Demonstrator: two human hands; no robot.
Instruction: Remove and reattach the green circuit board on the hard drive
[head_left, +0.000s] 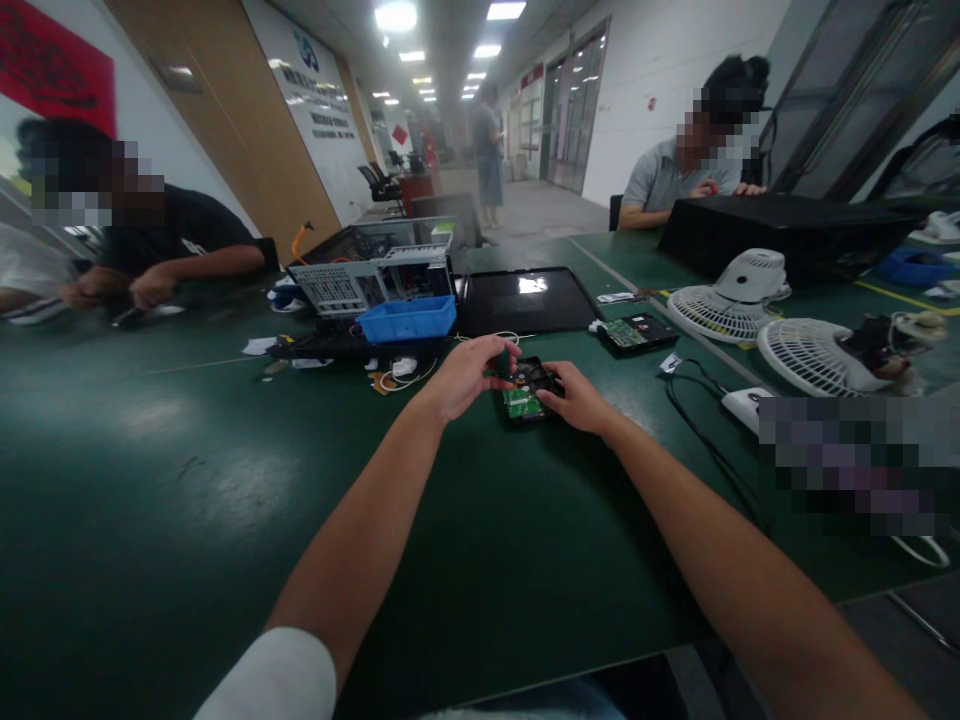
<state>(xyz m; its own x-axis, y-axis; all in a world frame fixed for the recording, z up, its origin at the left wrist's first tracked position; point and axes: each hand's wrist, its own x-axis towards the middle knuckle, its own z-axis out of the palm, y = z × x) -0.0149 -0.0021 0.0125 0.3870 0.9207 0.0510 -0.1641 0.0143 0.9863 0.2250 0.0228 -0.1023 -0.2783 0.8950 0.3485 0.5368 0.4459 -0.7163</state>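
Left hand (474, 378) bends thumb and fingers together over a hard drive (523, 402) on the dark green bench (495, 560), though whether they pinch anything cannot be told. Right hand (577, 398) grips the drive's right edge between thumb and fingers. One green circuit board shows on the drive; no writing on it can be made out. Nearby, to the right, lies a second hard drive (637, 333), and beside it a white tag (670, 363) bears marks too small to read. Beyond the hands are one black panel (525, 305), one blue tray (409, 319) and one opened computer case (337, 290). Two white fans, one farther (705, 308) and one nearer (806, 355), lie at right. Two seated co-workers, left (202, 235) and right (652, 180), flank the bench. Behind, a wall sign (311, 90) carries one logo above blurred lettering; a red banner (60, 65) hangs at upper left, its dark characters indistinct.
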